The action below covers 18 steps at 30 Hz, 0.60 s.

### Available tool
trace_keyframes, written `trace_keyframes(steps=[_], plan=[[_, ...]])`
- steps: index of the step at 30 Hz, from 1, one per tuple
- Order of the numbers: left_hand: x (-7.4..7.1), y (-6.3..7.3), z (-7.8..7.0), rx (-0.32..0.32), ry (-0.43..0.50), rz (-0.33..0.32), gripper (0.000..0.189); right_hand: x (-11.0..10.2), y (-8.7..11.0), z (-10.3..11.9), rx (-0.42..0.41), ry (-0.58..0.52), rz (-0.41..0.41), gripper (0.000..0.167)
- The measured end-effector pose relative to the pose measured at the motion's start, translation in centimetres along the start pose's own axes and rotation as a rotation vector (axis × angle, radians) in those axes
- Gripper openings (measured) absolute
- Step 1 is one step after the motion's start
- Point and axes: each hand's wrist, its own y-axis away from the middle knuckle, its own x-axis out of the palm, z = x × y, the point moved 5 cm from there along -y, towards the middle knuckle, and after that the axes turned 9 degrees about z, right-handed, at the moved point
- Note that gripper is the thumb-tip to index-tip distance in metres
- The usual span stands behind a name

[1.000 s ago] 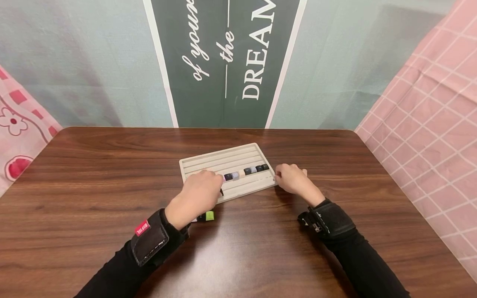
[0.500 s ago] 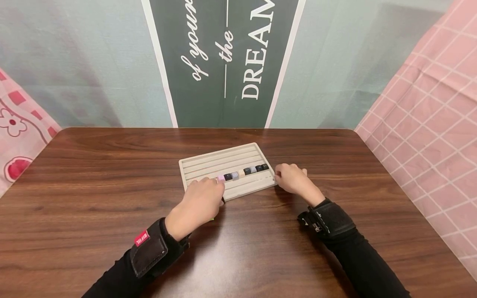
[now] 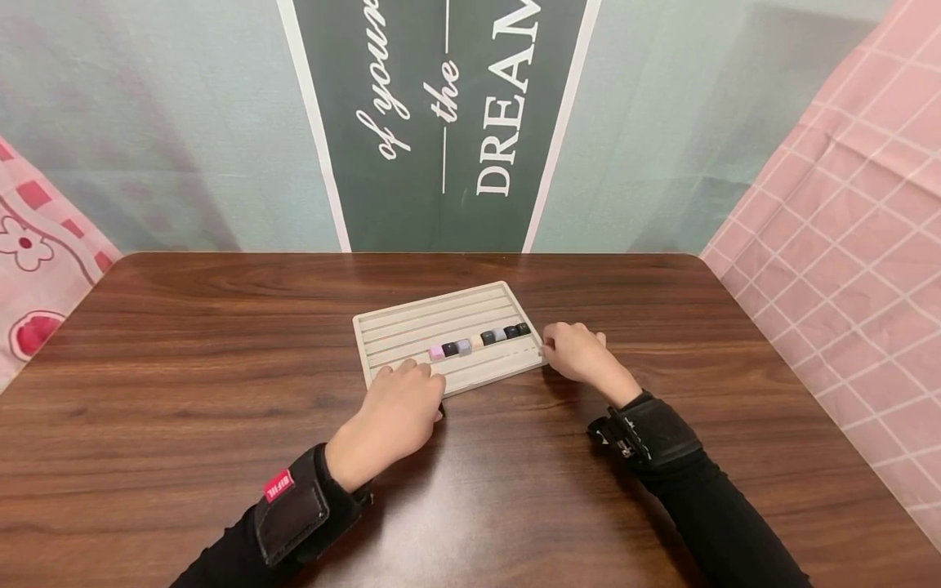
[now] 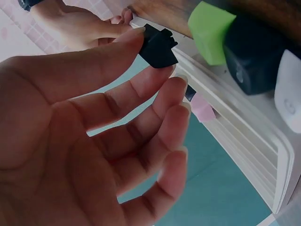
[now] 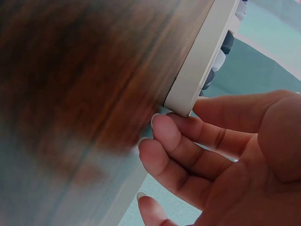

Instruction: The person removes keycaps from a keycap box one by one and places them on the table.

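My left hand [image 3: 393, 415] pinches a black keycap [image 4: 159, 47] between thumb and index finger, over the near-left edge of a cream ridged tray [image 3: 419, 317]. In the left wrist view the other fingers curl loosely below it. My right hand [image 3: 577, 353] grips the tray's near-right corner, thumb above and fingers against the underside, as the right wrist view shows. On one of the tray's ledges runs a row of keycaps, from a pink keycap [image 3: 437, 352] at the left to a black keycap [image 3: 523, 329] at the right.
Loose on the table [image 3: 220, 367] lie a green keycap [image 4: 210, 32], a black keycap [image 4: 251, 54] and a white keycap [image 4: 289, 89], beside the tray's near edge; my left hand hides them in the head view. A printed cloth [image 3: 235, 122] hangs behind the table.
My left hand has drawn back from the tray towards the near side, keeping the black keycap. The pink keycap shows now, and the green one is covered. My right hand stays at the corner.
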Motion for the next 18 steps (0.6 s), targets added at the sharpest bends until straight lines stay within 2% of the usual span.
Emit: trace_keyframes(steps=[18], plan=[[1.2, 0.4, 0.1, 0.014, 0.008, 0.012, 0.017, 0.0, 0.2, 0.1, -0.011, 0.006, -0.005, 0.017]])
